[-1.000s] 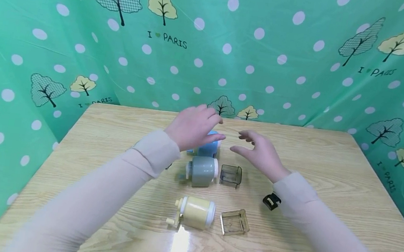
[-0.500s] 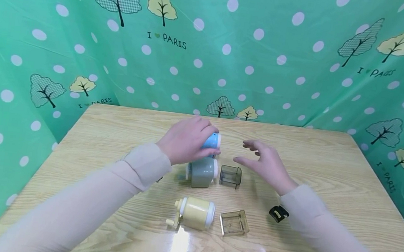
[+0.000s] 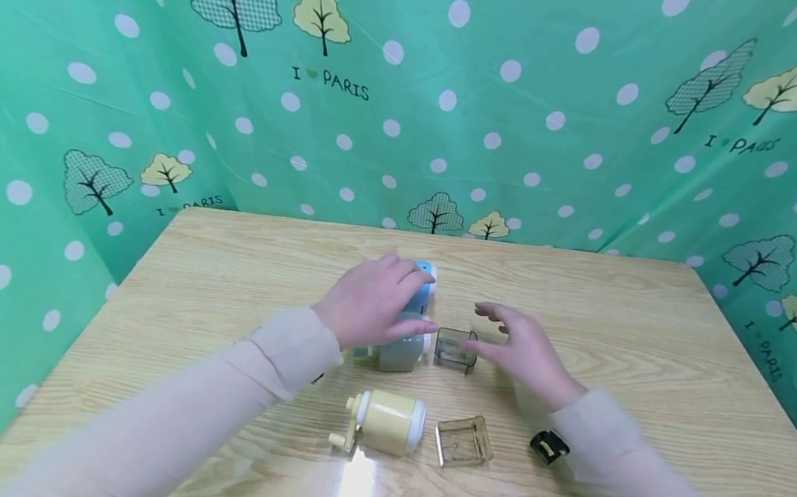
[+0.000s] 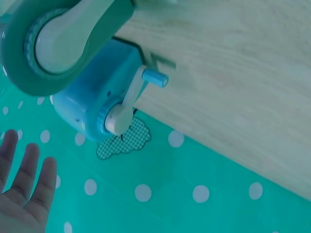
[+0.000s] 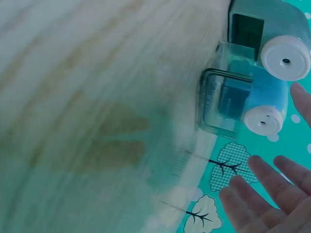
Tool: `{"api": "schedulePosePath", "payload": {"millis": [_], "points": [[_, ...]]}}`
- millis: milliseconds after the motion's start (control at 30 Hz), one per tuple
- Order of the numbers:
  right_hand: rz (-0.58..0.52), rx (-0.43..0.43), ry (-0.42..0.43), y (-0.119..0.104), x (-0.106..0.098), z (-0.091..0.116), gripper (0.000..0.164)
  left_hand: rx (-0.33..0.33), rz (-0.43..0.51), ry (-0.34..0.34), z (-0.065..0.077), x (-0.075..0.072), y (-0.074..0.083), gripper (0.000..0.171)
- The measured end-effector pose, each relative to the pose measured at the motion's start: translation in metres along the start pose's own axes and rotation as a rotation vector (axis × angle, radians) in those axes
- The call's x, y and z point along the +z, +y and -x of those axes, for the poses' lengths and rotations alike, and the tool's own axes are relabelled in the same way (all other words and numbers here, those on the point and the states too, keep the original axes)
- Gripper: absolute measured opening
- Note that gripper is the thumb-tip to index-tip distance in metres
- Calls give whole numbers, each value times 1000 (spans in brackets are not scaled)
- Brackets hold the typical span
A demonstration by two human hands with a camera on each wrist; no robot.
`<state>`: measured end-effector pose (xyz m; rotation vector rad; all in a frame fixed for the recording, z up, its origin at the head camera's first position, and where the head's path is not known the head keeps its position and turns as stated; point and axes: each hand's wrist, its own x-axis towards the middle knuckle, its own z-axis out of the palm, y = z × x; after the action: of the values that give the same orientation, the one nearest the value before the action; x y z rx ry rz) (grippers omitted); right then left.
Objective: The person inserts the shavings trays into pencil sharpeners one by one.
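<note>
My left hand hovers over the grey-green pencil sharpener, fingers loosely bent and thumb apart. In the left wrist view its fingers show spread beside the blue pencil sharpener, whose crank points away. Partly covered by that hand, the blue sharpener lies behind the grey-green one. My right hand is at the right side of the smoky clear shavings drawer, thumb overlapping it in the head view; contact cannot be told. The right wrist view shows these fingers extended, with nothing held.
A yellow pencil sharpener lies nearer me on the wooden table, with an amber clear drawer to its right. A small black device is at my right sleeve. Behind the table hangs a green dotted curtain.
My left hand has come from above the blue sharpener toward me, over the grey-green one. The right hand has also moved toward me, down beside the smoky drawer. The sharpeners look unmoved.
</note>
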<state>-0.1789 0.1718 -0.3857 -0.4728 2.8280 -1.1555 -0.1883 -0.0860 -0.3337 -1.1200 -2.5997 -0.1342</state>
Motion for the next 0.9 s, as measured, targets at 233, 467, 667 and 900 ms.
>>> {"api": "schedulePosePath", "payload": {"millis": [233,467,667,900], "points": [[0,13,-21,4,6,4,82,-9,14,-10,6,7,3,72],[15,35,-57,7,9,7,85,-32,22,-14,12,14,4,78],[41,53,-84,8,13,8,91,-45,41,-40,13,17,6,82],[50,57,-89,7,13,9,88,-48,54,-42,14,22,9,83]]}}
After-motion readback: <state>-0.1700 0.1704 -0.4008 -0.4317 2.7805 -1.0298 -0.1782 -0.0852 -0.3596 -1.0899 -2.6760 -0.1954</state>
